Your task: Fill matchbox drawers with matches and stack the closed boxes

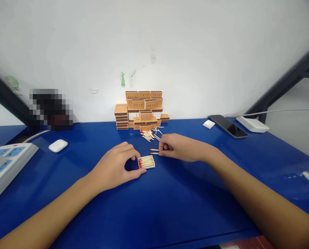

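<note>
My left hand (pixel 120 162) grips a small white matchbox tray (pixel 154 166) by its sides, thumb in front and fingers behind. Several red-tipped matches (pixel 147 162) lie side by side in that tray, heads to the left. Just behind and right of it, my right hand (pixel 176 147) is closed in a pinch on two matches (pixel 154 151), whose red heads point left. A loose pile of matches (pixel 147 135) spreads on the table beyond my right fingertips. Behind the pile stands a stack of orange-yellow matchboxes (pixel 144 103) against the wall.
On the blue table (pixel 149 207), a white power strip (pixel 11 166) and a white earbud case (pixel 58 145) lie at left. A dark phone (pixel 228 126), a small white square (pixel 208 124) and a white box with a cable (pixel 253 124) sit at right.
</note>
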A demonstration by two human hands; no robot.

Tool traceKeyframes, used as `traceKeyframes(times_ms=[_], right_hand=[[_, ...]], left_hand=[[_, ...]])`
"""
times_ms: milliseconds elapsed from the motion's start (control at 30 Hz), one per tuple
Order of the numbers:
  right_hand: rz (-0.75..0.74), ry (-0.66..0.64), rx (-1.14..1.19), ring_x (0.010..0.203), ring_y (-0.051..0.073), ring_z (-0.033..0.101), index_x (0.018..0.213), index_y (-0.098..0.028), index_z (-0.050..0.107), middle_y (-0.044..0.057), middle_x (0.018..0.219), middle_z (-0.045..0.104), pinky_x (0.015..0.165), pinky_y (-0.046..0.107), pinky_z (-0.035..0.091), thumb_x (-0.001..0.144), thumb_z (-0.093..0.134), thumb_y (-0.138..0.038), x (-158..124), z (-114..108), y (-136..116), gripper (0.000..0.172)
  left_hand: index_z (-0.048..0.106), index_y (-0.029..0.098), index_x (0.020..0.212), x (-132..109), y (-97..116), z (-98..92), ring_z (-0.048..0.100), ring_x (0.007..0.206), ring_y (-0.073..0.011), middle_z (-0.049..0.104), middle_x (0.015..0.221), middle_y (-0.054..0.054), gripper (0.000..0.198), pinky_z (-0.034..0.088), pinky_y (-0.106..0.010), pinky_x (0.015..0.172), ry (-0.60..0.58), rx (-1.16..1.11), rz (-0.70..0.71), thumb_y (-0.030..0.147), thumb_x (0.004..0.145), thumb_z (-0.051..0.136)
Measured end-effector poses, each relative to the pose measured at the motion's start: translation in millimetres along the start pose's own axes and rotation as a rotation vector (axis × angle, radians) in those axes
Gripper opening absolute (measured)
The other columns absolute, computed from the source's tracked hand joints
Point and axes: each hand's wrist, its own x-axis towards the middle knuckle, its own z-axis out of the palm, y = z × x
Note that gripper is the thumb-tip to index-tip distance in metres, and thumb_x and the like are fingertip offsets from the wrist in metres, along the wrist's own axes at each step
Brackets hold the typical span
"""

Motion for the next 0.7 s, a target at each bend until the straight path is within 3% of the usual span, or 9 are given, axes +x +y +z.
traceKeyframes(times_ms=[700], right_hand=[[-0.037, 0.074, 0.001, 0.077, 0.016, 0.056, 0.092, -0.019, 0.074, 0.004, 0.091, 0.068, 0.067, 0.029, 0.04, 0.094, 0.072, -0.027, 3.3, 0.6, 2.9, 0.008]], left_hand=[[0.07, 0.021, 0.099, -0.1, -1.7, -0.5, 0.059, 0.087, -0.0209, 0.067, 0.091, -0.002, 0.025, 0.049, -0.036, 0.078, -0.001, 0.012, 0.004, 0.043, 0.09, 0.077]])
